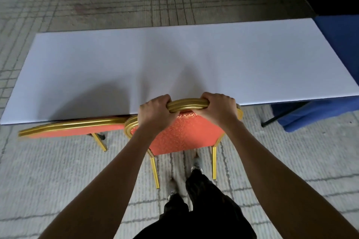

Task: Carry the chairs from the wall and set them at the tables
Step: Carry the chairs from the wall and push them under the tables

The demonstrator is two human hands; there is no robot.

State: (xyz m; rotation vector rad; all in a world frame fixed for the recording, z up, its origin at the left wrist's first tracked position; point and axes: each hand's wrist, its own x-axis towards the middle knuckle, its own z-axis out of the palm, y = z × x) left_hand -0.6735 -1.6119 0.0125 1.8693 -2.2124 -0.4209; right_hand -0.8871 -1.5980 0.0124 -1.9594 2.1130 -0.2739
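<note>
A chair (182, 136) with a gold frame and an orange patterned back stands at the near edge of a long white table (174, 60), its seat hidden under the tabletop. My left hand (155, 112) and my right hand (219, 108) both grip the gold top rail of its back, side by side. A second chair (73, 130) of the same kind stands at the table just to the left, its back touching the first chair's frame.
A blue-covered table (338, 48) adjoins the white one on the right, with a black table leg (281, 115) below. My legs in black trousers stand behind the chair on grey patterned carpet. Another black leg shows at the top.
</note>
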